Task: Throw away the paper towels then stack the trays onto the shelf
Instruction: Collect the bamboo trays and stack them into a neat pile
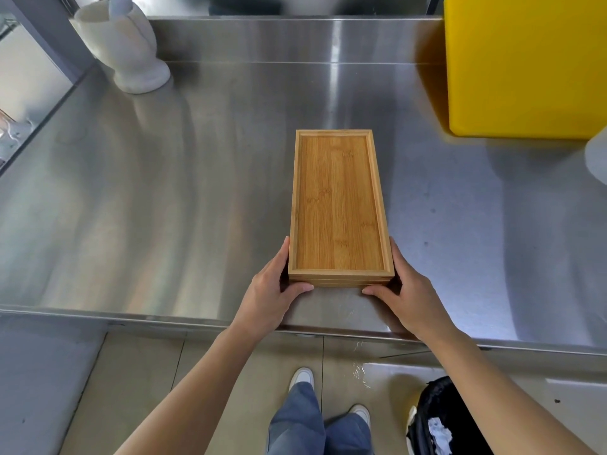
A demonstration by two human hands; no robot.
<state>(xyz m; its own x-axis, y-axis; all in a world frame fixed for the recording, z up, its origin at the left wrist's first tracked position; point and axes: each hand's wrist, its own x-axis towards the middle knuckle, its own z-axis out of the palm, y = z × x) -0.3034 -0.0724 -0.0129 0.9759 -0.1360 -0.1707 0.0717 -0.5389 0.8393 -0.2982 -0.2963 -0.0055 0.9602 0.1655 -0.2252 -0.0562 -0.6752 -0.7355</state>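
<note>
A stack of bamboo trays (340,205) lies lengthwise on the steel shelf (164,198), its near end close to the front edge. The top tray is empty. My left hand (276,290) grips the stack's near left corner, thumb along the front. My right hand (405,290) grips the near right corner the same way. Crumpled white paper towels (440,435) lie inside a bin with a black bag (440,412) on the floor at the lower right.
A white hand-shaped ornament (128,47) stands at the back left. A yellow box (525,64) fills the back right, with a pale rounded object (597,156) at the right edge. A steel backsplash (295,37) closes the rear.
</note>
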